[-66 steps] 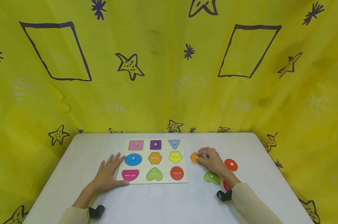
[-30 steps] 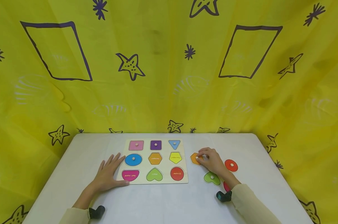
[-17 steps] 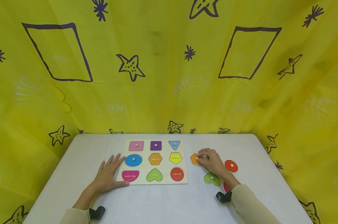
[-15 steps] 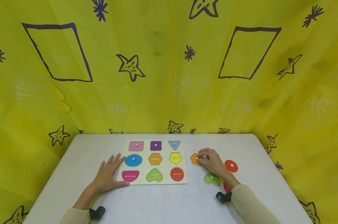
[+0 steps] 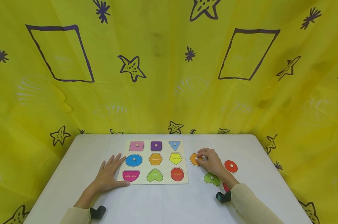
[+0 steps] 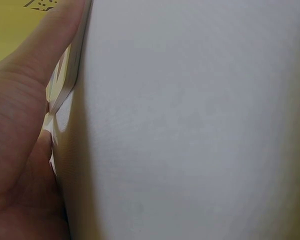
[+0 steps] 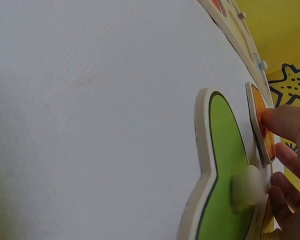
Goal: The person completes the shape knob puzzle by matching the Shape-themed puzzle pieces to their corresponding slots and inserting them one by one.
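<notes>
My right hand [image 5: 212, 161] pinches the small knob of an orange hexagon puzzle piece [image 5: 193, 158], just right of the wooden shape board [image 5: 185, 178]. In the right wrist view the thumb lies against the orange hexagon [image 7: 260, 112]. My left hand [image 5: 108, 174] rests spread at the board's left edge, its thumb along the near corner. Knobbed pieces fill the board's pink rectangle [image 5: 133, 146], purple square [image 5: 153, 147], blue triangle [image 5: 172, 143] and blue oval [image 5: 129, 161]. The hexagon, pentagon, half round, heart and circle places show printed words and no knobs.
Loose on the white table [image 5: 163, 205] lie a green heart piece [image 5: 208, 178], a red circle piece [image 5: 228, 165] and a dark pink piece [image 5: 226, 187] partly under the right forearm. A yellow patterned curtain [image 5: 157, 102] hangs behind and at both sides.
The right hand and the orange hexagon have shifted very slightly left. A sliver of a yellow piece now shows beside the right hand. The left hand stays at the board's edge.
</notes>
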`<state>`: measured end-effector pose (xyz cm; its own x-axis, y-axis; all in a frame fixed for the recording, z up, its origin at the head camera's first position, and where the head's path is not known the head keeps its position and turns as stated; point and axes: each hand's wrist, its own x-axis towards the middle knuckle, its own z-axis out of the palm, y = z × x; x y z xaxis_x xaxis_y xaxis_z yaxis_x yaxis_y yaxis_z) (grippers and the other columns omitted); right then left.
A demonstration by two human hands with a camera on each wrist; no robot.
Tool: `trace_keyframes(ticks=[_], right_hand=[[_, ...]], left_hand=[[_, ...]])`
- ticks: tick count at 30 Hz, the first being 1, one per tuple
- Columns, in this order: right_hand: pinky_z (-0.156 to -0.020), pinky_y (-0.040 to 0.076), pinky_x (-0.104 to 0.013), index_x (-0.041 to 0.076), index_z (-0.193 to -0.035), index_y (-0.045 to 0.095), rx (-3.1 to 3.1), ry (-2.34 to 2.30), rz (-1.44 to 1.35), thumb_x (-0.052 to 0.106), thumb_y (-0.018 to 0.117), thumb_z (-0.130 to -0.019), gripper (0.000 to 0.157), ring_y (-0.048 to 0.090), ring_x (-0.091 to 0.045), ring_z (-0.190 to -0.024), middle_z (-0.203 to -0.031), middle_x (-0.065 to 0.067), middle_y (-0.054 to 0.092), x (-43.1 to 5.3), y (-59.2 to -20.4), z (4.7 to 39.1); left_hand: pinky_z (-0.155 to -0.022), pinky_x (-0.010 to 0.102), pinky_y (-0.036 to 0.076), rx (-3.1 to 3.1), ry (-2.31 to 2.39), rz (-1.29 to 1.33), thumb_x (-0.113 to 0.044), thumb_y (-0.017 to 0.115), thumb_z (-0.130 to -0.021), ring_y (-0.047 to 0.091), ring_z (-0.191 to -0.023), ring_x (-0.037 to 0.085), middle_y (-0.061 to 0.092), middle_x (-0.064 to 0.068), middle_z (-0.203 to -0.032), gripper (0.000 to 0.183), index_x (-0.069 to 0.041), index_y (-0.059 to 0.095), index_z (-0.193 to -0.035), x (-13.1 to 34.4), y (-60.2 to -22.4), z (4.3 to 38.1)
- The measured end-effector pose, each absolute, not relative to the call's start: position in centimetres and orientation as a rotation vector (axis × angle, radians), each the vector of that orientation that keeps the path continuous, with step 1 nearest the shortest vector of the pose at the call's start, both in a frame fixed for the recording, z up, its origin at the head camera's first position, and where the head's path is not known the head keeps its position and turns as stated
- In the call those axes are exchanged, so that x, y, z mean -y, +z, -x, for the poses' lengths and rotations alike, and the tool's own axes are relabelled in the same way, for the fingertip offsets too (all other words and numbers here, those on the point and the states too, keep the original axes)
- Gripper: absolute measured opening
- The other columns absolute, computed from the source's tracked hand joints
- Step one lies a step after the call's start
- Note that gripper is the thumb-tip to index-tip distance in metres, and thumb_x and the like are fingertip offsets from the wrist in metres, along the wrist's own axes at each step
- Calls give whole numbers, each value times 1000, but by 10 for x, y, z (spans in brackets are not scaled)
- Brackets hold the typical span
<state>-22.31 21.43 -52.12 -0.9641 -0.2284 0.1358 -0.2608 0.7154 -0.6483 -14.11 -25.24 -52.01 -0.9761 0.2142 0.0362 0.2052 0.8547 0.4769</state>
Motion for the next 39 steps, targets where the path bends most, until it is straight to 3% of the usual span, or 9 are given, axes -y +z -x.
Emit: trace_keyframes(ticks=[14,39], right_hand=[[-95,54,-54,12,-101,81,2846,1223,-403,16,78,-93,9,57,-35,-119,-124,-11,67,-204,-498,227],[-93,53,-51,17,-97,80,2734,1441,-465,13,79,-91,7,57,-29,-118,-121,-6,69,-144,-498,228]], left_hand=[[-117,75,5,-3010,739,-341,-65,84,-69,16,-151,50,31,22,-164,112,-11,41,-157,254,-526,145],[-117,74,3,-3002,731,-308,-66,84,-68,14,-152,49,31,22,-165,113,-12,40,-158,253,-528,144]])
